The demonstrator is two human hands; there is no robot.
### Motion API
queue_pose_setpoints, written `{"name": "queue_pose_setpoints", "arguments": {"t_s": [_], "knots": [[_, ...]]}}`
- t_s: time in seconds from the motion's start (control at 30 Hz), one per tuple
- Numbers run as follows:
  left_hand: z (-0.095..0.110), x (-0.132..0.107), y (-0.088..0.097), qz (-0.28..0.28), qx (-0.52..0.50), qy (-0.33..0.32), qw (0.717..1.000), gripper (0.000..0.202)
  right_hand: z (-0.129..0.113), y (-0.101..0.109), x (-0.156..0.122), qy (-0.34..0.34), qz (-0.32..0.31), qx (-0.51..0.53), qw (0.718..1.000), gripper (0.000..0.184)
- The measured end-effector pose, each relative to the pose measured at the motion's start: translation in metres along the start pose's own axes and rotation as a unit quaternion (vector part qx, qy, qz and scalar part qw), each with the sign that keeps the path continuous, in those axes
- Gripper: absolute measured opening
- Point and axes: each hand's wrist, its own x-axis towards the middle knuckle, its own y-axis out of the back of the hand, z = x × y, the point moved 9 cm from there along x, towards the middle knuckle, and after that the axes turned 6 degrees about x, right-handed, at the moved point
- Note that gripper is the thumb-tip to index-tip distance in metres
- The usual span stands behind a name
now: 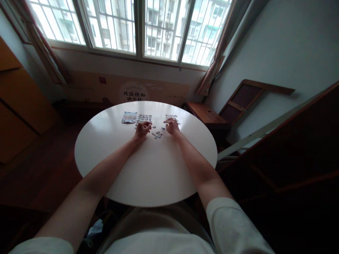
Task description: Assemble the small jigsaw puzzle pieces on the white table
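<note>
Both my arms reach out over a round white table (119,155). My left hand (142,128) rests on the tabletop with its fingers curled in a pinch, apparently on a small jigsaw piece. My right hand (172,125) lies a little to the right, fingers bent together over the table; what it holds is too small to make out. Between the hands lies a small cluster of joined puzzle pieces (157,134). Loose pieces (143,117) are spread just beyond my left hand, and more loose pieces (171,116) lie beyond my right hand. A printed picture card (129,117) lies at the far left of the pieces.
A wide barred window (132,28) fills the far wall, with a flattened cardboard box (132,90) leaning below it. A low wooden bench (205,113) and a leaning wooden frame (243,100) stand at the right. A wooden cabinet (18,102) stands at the left.
</note>
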Motion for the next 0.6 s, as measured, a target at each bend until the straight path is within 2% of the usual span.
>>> {"name": "queue_pose_setpoints", "arguments": {"t_s": [0.1, 0.23, 0.33, 0.6], "knots": [[0.001, 0.0, 0.002, 0.002, -0.002, -0.001, 1.0, 0.024, -0.044, -0.021, -0.007, 0.112, -0.057, 0.023, 0.992, 0.04], [0.002, 0.001, 0.002, 0.001, -0.006, -0.003, 1.0, 0.027, -0.065, -0.034, -0.019, 0.145, -0.094, 0.027, 0.985, 0.033], [0.002, 0.001, 0.002, 0.001, -0.004, 0.0, 1.0, 0.025, -0.062, -0.029, -0.025, 0.156, -0.097, 0.026, 0.983, 0.029], [0.002, -0.001, 0.0, -0.002, -0.01, 0.007, 1.0, 0.017, -0.031, -0.001, -0.034, 0.164, -0.073, 0.078, 0.981, 0.006]]}}
